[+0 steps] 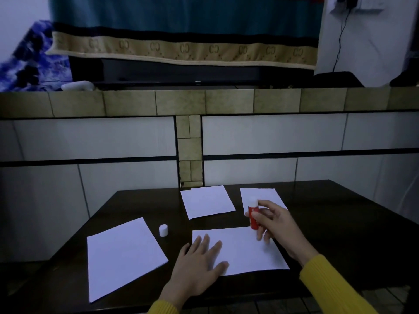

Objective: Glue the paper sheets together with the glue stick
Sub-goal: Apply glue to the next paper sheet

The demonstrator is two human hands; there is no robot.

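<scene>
Dark wooden table (340, 234) holds four white paper sheets; nearest sheet (247, 250) pinned flat by open left hand (199, 266), steadying it for gluing. Right hand (274, 220) grips red glue stick (253, 215) upright above it; small white cap (163, 230) off, parked aside.

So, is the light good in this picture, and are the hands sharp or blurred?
Head view: dim, bluish light; the white paper sheet under the left hand is brightest against the dark wooden table. The right hand holding the red glue stick is slightly soft; straight tile lines bend near the edges.
</scene>
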